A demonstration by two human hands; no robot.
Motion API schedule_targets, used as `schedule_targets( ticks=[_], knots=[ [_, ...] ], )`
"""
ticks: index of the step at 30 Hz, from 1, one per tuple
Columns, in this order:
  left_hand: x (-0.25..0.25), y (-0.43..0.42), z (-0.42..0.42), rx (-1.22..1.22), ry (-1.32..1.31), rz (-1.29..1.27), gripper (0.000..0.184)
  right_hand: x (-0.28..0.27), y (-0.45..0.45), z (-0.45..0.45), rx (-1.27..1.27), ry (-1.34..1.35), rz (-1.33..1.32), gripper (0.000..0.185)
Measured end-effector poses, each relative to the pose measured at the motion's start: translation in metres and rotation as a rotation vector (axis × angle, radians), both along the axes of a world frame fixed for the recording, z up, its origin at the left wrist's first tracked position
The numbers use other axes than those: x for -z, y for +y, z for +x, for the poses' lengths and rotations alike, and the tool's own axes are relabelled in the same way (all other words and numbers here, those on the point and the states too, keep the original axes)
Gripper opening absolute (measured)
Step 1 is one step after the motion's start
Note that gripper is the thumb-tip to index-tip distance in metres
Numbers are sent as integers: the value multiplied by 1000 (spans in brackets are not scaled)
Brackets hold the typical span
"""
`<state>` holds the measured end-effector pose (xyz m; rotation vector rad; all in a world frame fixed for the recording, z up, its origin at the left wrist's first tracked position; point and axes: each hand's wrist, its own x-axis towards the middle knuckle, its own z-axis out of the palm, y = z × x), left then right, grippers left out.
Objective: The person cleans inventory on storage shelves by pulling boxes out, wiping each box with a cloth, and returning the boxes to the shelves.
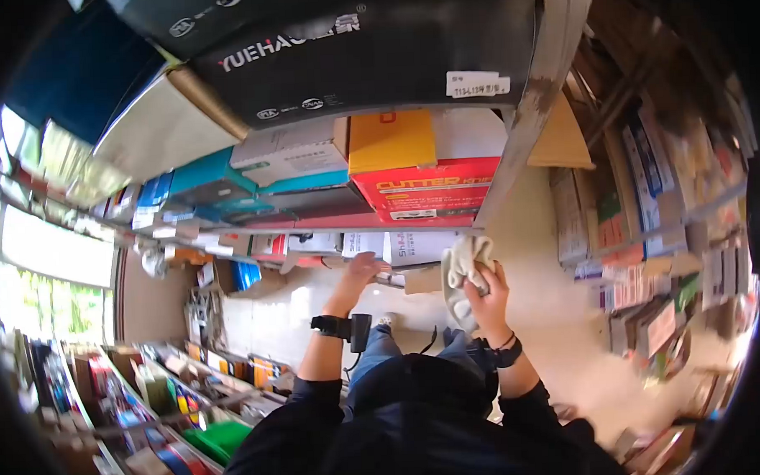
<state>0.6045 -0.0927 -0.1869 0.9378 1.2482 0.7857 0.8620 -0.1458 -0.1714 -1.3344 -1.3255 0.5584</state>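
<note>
A crumpled pale cloth [459, 268] hangs from my right hand [487, 297], whose fingers are wrapped round it close to the shelf's front edge. My left hand [363, 272] reaches to the lower shelf, its fingers by the white boxes [414, 247] there; whether it touches or holds one is not clear. Above both hands, a red cutter knife box [428, 190] stands on the shelf, with a yellow box [391, 141] on it. Higher up is a large black box [374, 58].
The metal shelf post [533, 106] rises right of the boxes. Another loaded shelf [656, 228] stands at the right. Low racks with goods, including a green item [224, 441], are at the lower left. The pale floor [525, 324] shows beneath my hands.
</note>
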Motion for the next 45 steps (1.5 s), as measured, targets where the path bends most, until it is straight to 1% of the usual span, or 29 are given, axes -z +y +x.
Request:
schedule_targets(
  ticks=[1, 3, 4, 5, 6, 7, 8, 10, 12, 13, 15, 16, 18, 21, 23, 24, 26, 28, 29, 30, 31, 32, 33, 36, 37, 39, 40, 42, 45],
  knots=[
    [22, 7, -9, 54, 7, -7, 41, 4, -8, -5, 52, 47, -25, 26],
    [65, 21, -28, 282, -164, 2, 46, 10, -24, -23, 164, 101, -76, 23],
    [58, 26, -30, 345, -206, -57, 53, 15, -40, -45, 243, 281, -155, 22],
    [49, 25, -30, 386, -214, -78, 53, 17, -49, -53, 259, 455, -216, 22],
    [43, 27, -27, 377, -177, -136, 54, 24, -57, -65, 297, 539, -229, 20],
    [40, 31, -24, 364, -140, -186, 55, 22, -62, -75, 343, 484, -236, 21],
    [41, 33, -23, 416, -101, -182, 57, 28, -66, -88, 396, 487, -210, 22],
    [61, 36, -24, 450, -129, -188, 57, 48, -78, -109, 486, 494, -230, 25],
    [74, 41, -20, 501, -133, -227, 56, 39, -87, -128, 528, 571, -255, 23],
    [74, 45, -12, 483, -153, -277, 52, 33, -91, -135, 543, 632, -251, 21],
    [111, 65, -5, 482, -196, -356, 46, 34, -98, -144, 566, 669, -226, 20],
    [108, 67, 5, 504, -192, -362, 46, 39, -101, -147, 605, 694, -247, 20],
    [103, 63, 20, 215, -240, -347, 43, 46, -105, -149, 655, 722, -267, 19],
    [84, 58, 17, 210, -194, -313, 42, 53, -104, -145, 608, 775, -290, 22],
    [74, 55, -6, 278, -220, -322, 43, 57, -100, -141, 619, 637, -270, 22],
    [63, 51, -19, 295, -196, -316, 43, 55, -95, -139, 620, 642, -273, 22],
    [51, 44, -46, 335, -169, -319, 44, 37, -78, -135, 560, 148, -219, 27],
    [43, 34, -69, 376, -217, -368, 50, 26, -54, -145, 431, -155, -99, 36],
    [46, 28, -77, 369, -212, -367, 50, 26, -41, -156, 308, -232, -24, 36],
    [54, 22, -86, 473, -308, -287, 53, 28, -27, -169, 186, -309, 53, 36],
    [65, 16, -95, 579, -404, -203, 57, 43, -14, -191, 78, -350, 44, 34],
    [88, 8, -110, 498, -345, -302, 68, 45, -1, -207, 11, -482, 3, 32],
    [73, 3, -103, 411, -416, -331, 72, 46, 7, -215, -56, -616, -40, 31],
    [73, 7, -106, 398, -351, -352, 73, 55, 24, -202, -47, -698, -70, 30],
    [73, 8, -103, 417, -316, -312, 74, 57, 32, -191, -49, -699, -68, 30],
    [70, 6, -101, 424, -280, -280, 76, 59, 48, -164, 166, -639, -267, 33],
    [66, 6, -98, 408, -286, -261, 78, 59, 53, -149, 159, -641, -266, 33],
    [60, 4, -96, 387, -290, -241, 81, 58, 57, -127, 294, -505, -323, 36],
    [49, 2, -94, 376, -287, -234, 88, 62, 38, -136, 374, -469, -311, 38]
  ],
)
